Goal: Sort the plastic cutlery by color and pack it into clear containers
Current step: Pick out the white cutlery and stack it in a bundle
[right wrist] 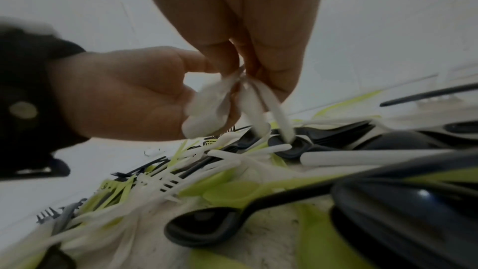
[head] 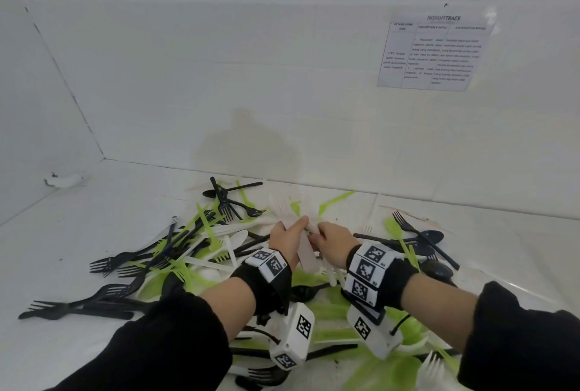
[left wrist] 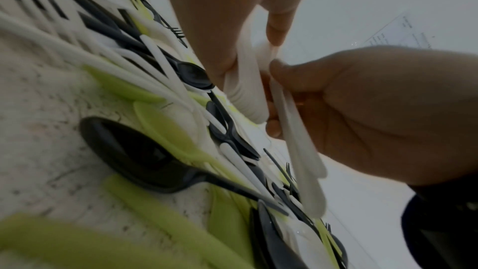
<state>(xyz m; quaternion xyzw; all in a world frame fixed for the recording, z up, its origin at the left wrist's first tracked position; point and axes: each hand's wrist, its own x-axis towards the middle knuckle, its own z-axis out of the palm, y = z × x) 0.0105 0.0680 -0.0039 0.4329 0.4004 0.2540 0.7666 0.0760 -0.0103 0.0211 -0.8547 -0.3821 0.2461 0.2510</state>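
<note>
Nearest the head camera, 2 black sleeves (head: 175, 337) are reaching forward, each wrist carrying a strapped camera block with printed markers. Under the forearms, green cutlery (head: 332, 306) is lying mixed with black spoons (right wrist: 207, 226) and white forks (right wrist: 157, 183) on the white bench (head: 94, 218). Just beyond, the left hand (head: 287, 240) is closing its grip around a stack of white cutlery (head: 306, 257), fingers curled over the handles, which are pointing down toward the pile. The right hand (head: 335, 243) is touching it from the other side, its grip pinching more white handles (left wrist: 297, 142) between thumb and fingers. To the left, black forks (head: 103, 265) are fanning out over the bench; to the right, black spoons and a fork are lying near the wall. Farthest back, a printed sheet (head: 434, 51) is hanging on the white wall (head: 251, 77).
</note>
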